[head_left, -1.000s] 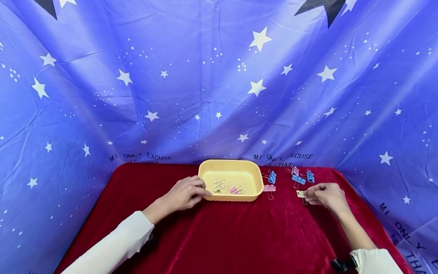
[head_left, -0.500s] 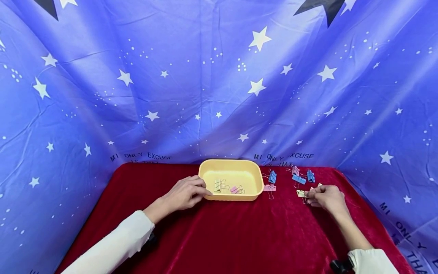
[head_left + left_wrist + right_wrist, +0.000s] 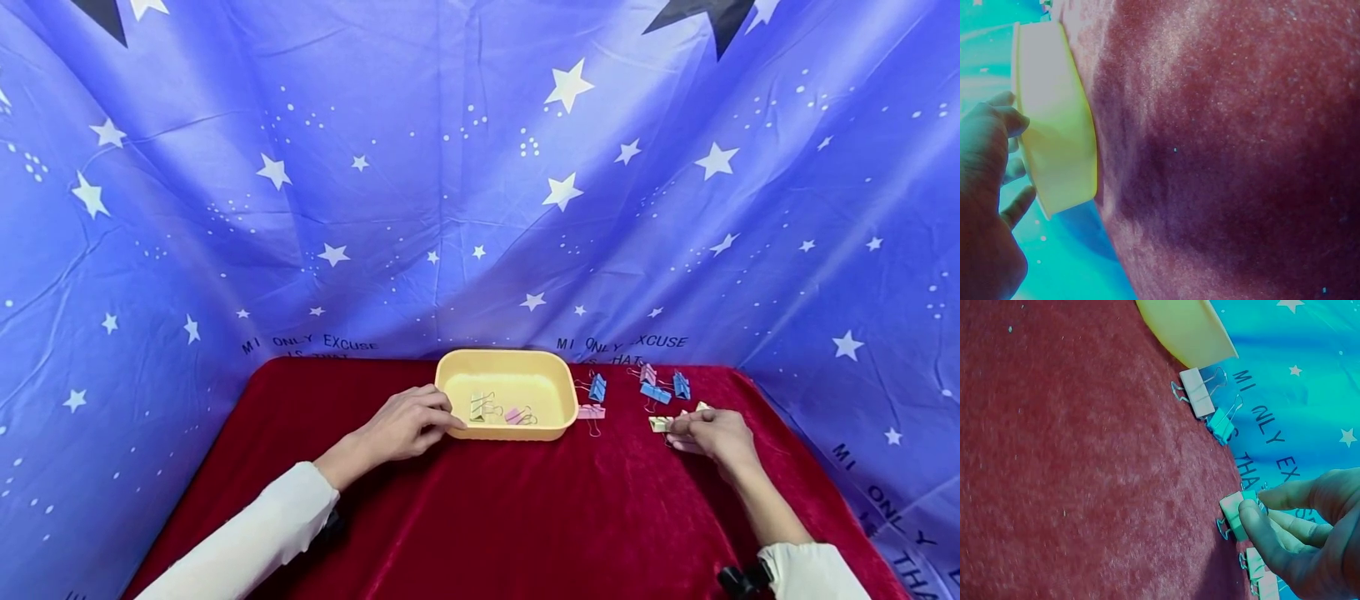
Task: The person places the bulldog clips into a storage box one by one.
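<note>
My left hand grips the near left corner of a yellow box, its fingers at the rim. In the left wrist view those fingers lie against the rim of the box. Inside the box are a pale yellow binder clip and a pink binder clip. At the right, my right hand pinches a yellow binder clip between thumb and fingers. That clip looks greenish in the right wrist view, low over the cloth. The hand partly covers other clips beside it.
Beyond my right hand lie blue binder clips and a pink binder clip. Another pink clip and a blue clip sit against the box's right side. Red cloth covers the table; a starry blue curtain rises behind.
My right hand has lowered slightly and its fingers have drawn in around the yellow clip, uncovering clips behind it. The left hand and box have stayed put.
</note>
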A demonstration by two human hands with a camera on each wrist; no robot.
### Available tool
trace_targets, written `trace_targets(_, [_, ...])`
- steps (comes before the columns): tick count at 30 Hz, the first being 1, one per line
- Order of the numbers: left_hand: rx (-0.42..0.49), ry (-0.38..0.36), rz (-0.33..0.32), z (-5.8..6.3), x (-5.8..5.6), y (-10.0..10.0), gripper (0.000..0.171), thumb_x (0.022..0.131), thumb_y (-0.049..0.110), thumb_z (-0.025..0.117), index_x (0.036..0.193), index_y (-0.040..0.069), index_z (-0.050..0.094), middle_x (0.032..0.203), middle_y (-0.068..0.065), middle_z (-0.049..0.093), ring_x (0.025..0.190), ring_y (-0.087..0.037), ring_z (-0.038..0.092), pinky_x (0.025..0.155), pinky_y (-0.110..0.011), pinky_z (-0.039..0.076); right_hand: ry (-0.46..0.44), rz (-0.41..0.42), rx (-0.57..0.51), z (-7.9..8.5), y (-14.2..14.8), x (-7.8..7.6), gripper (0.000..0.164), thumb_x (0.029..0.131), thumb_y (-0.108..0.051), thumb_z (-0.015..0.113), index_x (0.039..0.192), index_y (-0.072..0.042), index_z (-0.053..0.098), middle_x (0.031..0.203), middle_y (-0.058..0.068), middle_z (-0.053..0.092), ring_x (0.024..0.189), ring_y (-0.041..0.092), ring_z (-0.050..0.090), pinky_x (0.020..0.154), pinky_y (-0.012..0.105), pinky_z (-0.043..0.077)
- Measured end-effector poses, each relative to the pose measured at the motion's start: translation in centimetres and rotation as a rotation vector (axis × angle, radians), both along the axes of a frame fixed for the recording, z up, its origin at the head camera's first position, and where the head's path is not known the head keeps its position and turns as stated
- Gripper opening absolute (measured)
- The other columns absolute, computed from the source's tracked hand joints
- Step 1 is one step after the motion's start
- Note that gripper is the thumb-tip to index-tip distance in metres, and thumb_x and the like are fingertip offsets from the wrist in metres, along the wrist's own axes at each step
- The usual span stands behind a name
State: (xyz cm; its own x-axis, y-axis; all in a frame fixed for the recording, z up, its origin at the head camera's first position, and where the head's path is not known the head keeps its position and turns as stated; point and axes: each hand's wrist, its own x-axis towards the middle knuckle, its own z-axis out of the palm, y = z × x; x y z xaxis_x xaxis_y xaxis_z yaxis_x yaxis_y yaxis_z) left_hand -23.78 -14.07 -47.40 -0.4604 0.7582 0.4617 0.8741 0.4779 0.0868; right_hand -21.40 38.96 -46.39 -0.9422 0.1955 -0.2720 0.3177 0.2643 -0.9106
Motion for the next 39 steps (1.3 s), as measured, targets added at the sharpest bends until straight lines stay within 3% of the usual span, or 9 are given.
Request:
trace_targets(8, [0.001, -0.001, 0.007, -0.2, 0.0, 0.0, 0.030, 0.098, 0.007, 0.076, 0.116, 0.028, 0.090, 0.102, 0.004, 0.075, 0.099, -0.012, 0.064, 0.088, -0.030, 0.056, 0.035, 0.000, -0.057, 0.0, -0.1, 0.4, 0.017, 0.099, 0.010, 0.066, 0.108, 0.015, 0.079, 0.083, -0.009, 0.081, 0.073, 0.002, 0.081, 0.076, 0.025, 0.068])
trace_targets(15, [0.028, 0.026, 0.002, -0.3, 0.0, 0.0, 0.033, 0.093, 0.003, 0.080, 0.113, 0.027, 0.091, 0.100, 0.007, 0.073, 0.097, -0.012, 0.064, 0.085, -0.029, 0.056, 0.057, 0.008, -0.116, 0.0, 0.0, 0.8, 0.040, 0.096, 0.015, 0.054, 0.095, -0.007, 0.087, 0.086, -0.010, 0.083, 0.077, 0.001, 0.080, 0.080, 0.024, 0.068])
trace_targets(19, [0.034, 0.030, -0.003, -0.3, 0.0, 0.0, 0.034, 0.092, 0.002, 0.081, 0.113, 0.027, 0.091, 0.100, 0.006, 0.073, 0.098, -0.012, 0.065, 0.085, -0.028, 0.057, 0.052, -0.033, -0.133, -0.1, 0.0, 0.7, 0.040, 0.097, 0.015, 0.059, 0.089, -0.013, 0.086, 0.083, -0.011, 0.082, 0.075, 0.000, 0.080, 0.079, 0.022, 0.067])
trace_targets(22, [0.037, 0.040, -0.011, -0.4, -0.1, 0.1, 0.035, 0.091, 0.002, 0.081, 0.113, 0.027, 0.091, 0.099, 0.006, 0.073, 0.097, -0.012, 0.065, 0.084, -0.028, 0.057, 0.049, -0.043, -0.129, -0.2, -0.1, 0.7, 0.034, 0.098, 0.013, 0.064, 0.090, -0.011, 0.087, 0.082, -0.012, 0.082, 0.074, 0.000, 0.080, 0.078, 0.022, 0.067])
trace_targets(31, [0.026, 0.029, -0.005, -0.5, -0.2, 0.0, 0.034, 0.092, 0.003, 0.082, 0.115, 0.027, 0.090, 0.100, 0.006, 0.073, 0.098, -0.012, 0.065, 0.085, -0.028, 0.057, 0.039, -0.010, -0.215, 0.2, 0.0, 0.5, 0.035, 0.098, 0.016, 0.061, 0.096, -0.006, 0.088, 0.089, -0.009, 0.083, 0.079, 0.003, 0.083, 0.082, 0.023, 0.067])
trace_targets(36, [0.026, 0.028, -0.002, -0.5, -0.1, 0.0, 0.034, 0.093, 0.004, 0.081, 0.115, 0.028, 0.090, 0.101, 0.007, 0.074, 0.099, -0.011, 0.065, 0.085, -0.027, 0.056, 0.040, 0.001, -0.225, 0.8, -0.3, 0.1, 0.025, 0.098, 0.017, 0.062, 0.114, 0.013, 0.081, 0.092, -0.004, 0.083, 0.079, 0.006, 0.083, 0.081, 0.025, 0.068])
trace_targets(39, [0.019, 0.021, 0.004, -0.4, -0.1, 0.0, 0.034, 0.093, 0.003, 0.080, 0.115, 0.028, 0.090, 0.101, 0.007, 0.074, 0.098, -0.011, 0.065, 0.085, -0.027, 0.056, 0.047, 0.018, -0.205, 1.2, -0.5, -0.1, 0.029, 0.098, 0.018, 0.061, 0.124, 0.023, 0.073, 0.092, -0.003, 0.083, 0.079, 0.006, 0.083, 0.081, 0.026, 0.068])
